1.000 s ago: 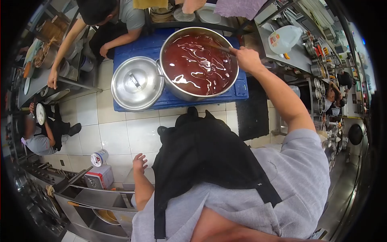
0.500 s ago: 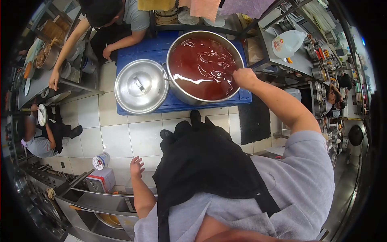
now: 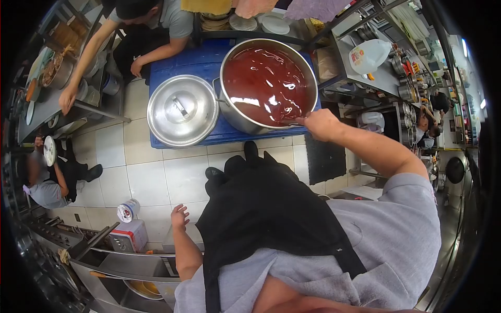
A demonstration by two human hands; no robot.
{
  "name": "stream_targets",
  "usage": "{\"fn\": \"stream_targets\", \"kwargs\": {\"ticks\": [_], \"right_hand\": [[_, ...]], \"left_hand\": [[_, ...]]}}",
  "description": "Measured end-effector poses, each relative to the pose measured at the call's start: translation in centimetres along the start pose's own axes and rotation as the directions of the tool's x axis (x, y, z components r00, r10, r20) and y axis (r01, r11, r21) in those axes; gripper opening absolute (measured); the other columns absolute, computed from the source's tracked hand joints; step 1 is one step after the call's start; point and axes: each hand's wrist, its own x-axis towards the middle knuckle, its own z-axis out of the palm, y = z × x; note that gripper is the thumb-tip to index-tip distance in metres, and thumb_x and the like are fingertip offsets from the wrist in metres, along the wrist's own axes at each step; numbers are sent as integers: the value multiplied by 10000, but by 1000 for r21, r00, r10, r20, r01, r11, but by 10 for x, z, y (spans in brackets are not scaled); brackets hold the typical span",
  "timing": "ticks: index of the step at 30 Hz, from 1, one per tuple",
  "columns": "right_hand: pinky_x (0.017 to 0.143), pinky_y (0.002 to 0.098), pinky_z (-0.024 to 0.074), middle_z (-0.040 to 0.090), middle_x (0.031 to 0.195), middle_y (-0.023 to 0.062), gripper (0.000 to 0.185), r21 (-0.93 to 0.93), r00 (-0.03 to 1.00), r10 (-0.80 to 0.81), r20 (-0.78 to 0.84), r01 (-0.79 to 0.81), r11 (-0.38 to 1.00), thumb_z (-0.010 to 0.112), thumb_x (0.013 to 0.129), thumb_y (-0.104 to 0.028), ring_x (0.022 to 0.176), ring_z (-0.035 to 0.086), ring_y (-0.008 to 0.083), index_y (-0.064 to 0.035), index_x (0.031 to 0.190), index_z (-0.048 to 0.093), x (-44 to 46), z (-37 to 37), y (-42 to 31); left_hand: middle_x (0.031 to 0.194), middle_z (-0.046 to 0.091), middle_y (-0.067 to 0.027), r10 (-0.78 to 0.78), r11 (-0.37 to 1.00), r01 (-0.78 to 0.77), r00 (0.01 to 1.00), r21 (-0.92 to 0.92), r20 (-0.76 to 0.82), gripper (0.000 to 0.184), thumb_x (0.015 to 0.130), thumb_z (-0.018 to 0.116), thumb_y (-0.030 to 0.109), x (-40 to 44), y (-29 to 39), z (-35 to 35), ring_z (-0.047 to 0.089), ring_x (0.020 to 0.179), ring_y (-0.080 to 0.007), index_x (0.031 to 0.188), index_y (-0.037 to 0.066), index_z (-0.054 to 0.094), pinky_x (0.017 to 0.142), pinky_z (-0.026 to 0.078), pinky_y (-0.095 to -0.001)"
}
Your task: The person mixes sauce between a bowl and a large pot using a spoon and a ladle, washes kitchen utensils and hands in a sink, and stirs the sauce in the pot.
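A large metal pot (image 3: 228,107) full of glossy red liquid (image 3: 261,78) stands on a blue chest (image 3: 172,67). At the pot's lower right rim, my right hand (image 3: 321,125) is closed round the handle of a stirring spoon (image 3: 296,121), whose lower part is hidden in the liquid. A round metal lid (image 3: 182,111) lies flat on the chest, left of the pot. Low on the left, away from the pot, my left hand (image 3: 180,216) hangs in the air with its fingers apart, holding nothing.
A co-worker (image 3: 151,31) crouches at the chest's upper left, and another person (image 3: 49,182) holds a white plate (image 3: 49,151) at far left. A tub (image 3: 128,210) sits on a box (image 3: 129,236) at lower left. A plastic jug (image 3: 369,56) lies on the right shelf.
My right hand has moved with the spoon from the pot's upper right side down to its lower right rim. The ripples in the red liquid have changed.
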Motion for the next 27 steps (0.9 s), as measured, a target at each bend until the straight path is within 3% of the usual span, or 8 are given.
{"fn": "stream_targets", "kwargs": {"ticks": [2, 9, 15, 20, 24, 27], "right_hand": [[737, 437, 577, 694, 971, 154, 369, 76, 995, 25, -98, -17, 997, 634, 783, -82, 876, 708, 315, -103, 1150, 655, 0, 1, -15], [686, 431, 581, 687, 928, 173, 247, 33, 977, 34, -210, -28, 999, 547, 867, -146, 846, 710, 317, -79, 1058, 688, 43, -20, -31], [636, 413, 574, 676, 938, 161, 335, -97, 960, 4, -280, -32, 995, 471, 964, -171, 836, 706, 294, -75, 1266, 578, 84, -24, -20], [641, 397, 580, 672, 982, 150, 319, -71, 928, 102, -359, -136, 988, 451, 979, -182, 880, 702, 290, -62, 1249, 571, 127, -2, 0], [733, 427, 590, 709, 1011, 161, 306, 59, 926, 272, -261, -265, 962, 443, 972, -174, 938, 711, 305, -20, 1191, 591, 132, 11, 35], [828, 437, 570, 698, 1111, 168, 301, 140, 930, 338, -144, -319, 937, 478, 945, -175, 992, 700, 313, -48, 1151, 658, 124, 30, 72]], "left_hand": [[1291, 624, -49, 7, 1000, -7, 1000, -4, 0, 499, 865, 400, 10, 3, 4, -5, 621, 1009, -227, 1332, 145, 512, 808, 473, -454], [1252, 642, -61, 47, 999, -47, 999, 27, 7, 461, 873, 446, 29, 18, 22, -2, 627, 979, -223, 1311, 146, 533, 768, 478, -437], [1197, 661, -62, 144, 988, -147, 987, 40, 72, 362, 906, 530, 114, 22, 54, 30, 625, 892, -191, 1264, 156, 571, 706, 472, -404], [1177, 666, -53, 190, 973, -203, 974, 107, 122, 363, 902, 507, 119, 21, 72, 49, 616, 852, -166, 1257, 149, 578, 661, 467, -357], [1175, 666, -59, 191, 968, -209, 973, 142, 126, 369, 894, 478, 108, 12, 74, 46, 620, 864, -182, 1248, 140, 578, 691, 480, -394], [1181, 664, -55, 183, 968, -198, 977, 154, 106, 383, 890, 478, 103, 6, 56, 30, 625, 914, -205, 1258, 150, 572, 742, 486, -445]]}}
